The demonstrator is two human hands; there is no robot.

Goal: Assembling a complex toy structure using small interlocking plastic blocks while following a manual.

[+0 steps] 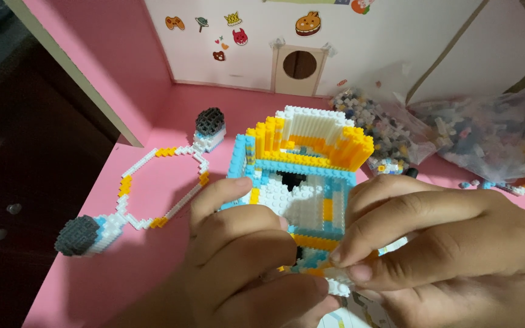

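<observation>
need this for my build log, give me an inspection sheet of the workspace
surface: pink tabletop, bare at the back left
job's things: white, blue and orange brick model, upright, held at its lower part
clutter: brick chain with grey ends lying left; clear bags of loose bricks at right
grippers: left hand and right hand both pinch the model's base
cables: nothing seen
surroundings: white wall with stickers and a small arched door
</observation>
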